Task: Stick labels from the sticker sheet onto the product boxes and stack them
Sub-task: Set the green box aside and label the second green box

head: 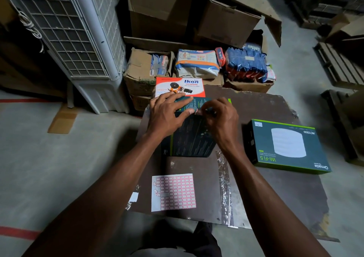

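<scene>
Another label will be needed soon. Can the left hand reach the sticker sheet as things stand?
Probably yes: the sticker sheet lies uncovered on the board, close in front of the person; the left hand must only leave the dark box.

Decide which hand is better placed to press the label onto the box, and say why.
The right hand: it already pinches the label at the box. The left hand rests spread on the box, apparently steadying it.
</scene>
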`<state>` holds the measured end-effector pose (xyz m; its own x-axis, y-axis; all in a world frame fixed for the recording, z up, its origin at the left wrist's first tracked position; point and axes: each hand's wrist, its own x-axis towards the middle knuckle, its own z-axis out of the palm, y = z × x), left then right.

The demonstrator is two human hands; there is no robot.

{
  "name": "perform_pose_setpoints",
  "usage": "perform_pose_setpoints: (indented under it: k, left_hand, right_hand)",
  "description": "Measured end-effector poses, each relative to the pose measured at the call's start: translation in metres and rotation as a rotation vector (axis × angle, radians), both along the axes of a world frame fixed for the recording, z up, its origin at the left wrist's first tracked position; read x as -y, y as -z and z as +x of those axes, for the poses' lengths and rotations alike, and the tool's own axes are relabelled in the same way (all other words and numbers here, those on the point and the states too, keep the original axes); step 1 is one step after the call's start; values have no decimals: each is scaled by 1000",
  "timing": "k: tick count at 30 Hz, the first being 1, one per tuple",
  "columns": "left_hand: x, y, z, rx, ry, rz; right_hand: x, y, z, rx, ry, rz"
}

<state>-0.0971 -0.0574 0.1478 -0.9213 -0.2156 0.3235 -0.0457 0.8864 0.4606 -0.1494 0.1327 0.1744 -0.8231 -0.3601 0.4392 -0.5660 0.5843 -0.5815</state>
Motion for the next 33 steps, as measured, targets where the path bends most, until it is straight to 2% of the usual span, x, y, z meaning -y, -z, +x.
perform_pose_setpoints:
  k: [4, 9, 15, 19, 24, 33]
  left_hand:
    - [0, -1, 1, -5, 1, 2]
    - [0, 1, 2, -5, -3, -2]
    - [0, 0, 2, -2, 3, 1]
    - [0, 1, 4, -14, -2, 11]
    - [0, 1, 7, -18, 9, 16]
    - [-2, 2, 7, -10, 9, 5]
  right_hand:
    - [-3, 0, 5, -2, -13, -75]
    - [-3, 6, 4, -109, -55, 156]
    - [-7, 10, -1, -113, -46, 210]
    - [-16, 7, -1, -91, -41, 175]
    - [-15, 4, 7, -125, -91, 311]
    - [-13, 10, 9, -84, -3, 243]
